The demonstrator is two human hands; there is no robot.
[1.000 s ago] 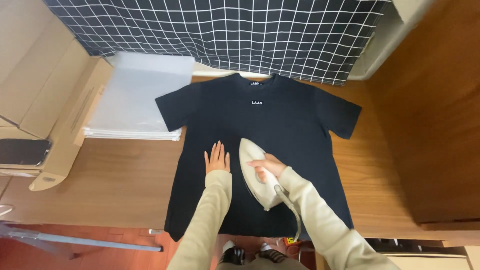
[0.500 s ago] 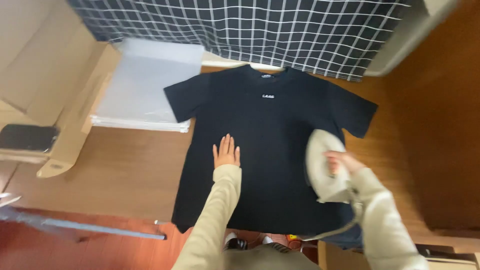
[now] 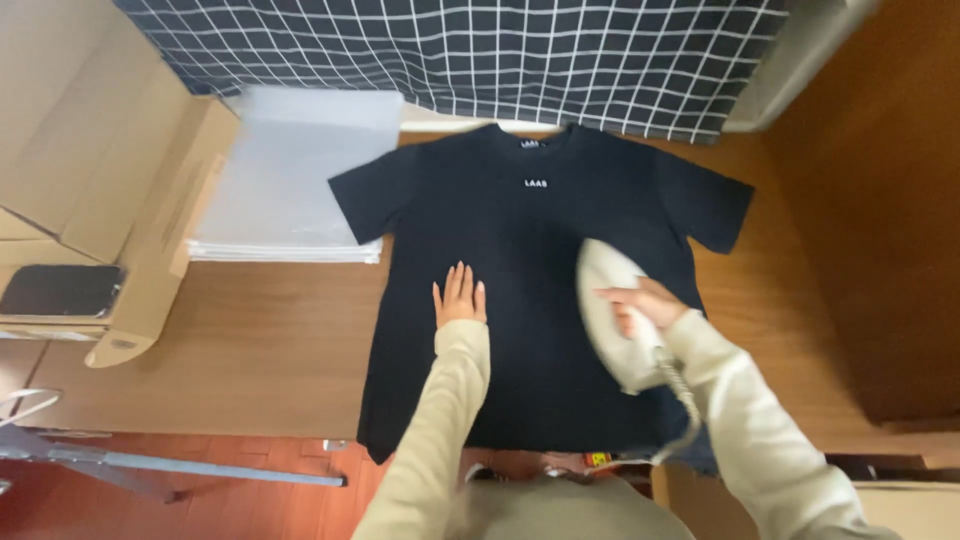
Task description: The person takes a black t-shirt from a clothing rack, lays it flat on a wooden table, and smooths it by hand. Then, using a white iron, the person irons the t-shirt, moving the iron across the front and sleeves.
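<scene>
A black short-sleeved t-shirt (image 3: 530, 230) lies spread flat on a wooden table (image 3: 250, 340), neck away from me. My left hand (image 3: 459, 296) presses flat on the shirt's lower left part, fingers together and pointing away. My right hand (image 3: 640, 303) grips the handle of a white clothes iron (image 3: 610, 300), which rests on the shirt's right half with its tip pointing away. The iron's cord (image 3: 685, 400) runs back toward my body.
A stack of clear plastic bags (image 3: 295, 180) lies left of the shirt. Cardboard boxes (image 3: 90, 150) stand at far left, a dark phone (image 3: 60, 290) on one. A checked dark cloth (image 3: 480, 50) hangs at the table's far edge. A wooden panel (image 3: 880, 200) rises on the right.
My right hand swung the iron out to the shirt's right edge, then back inward and up over its right half. My left hand stayed pressed on the shirt.
</scene>
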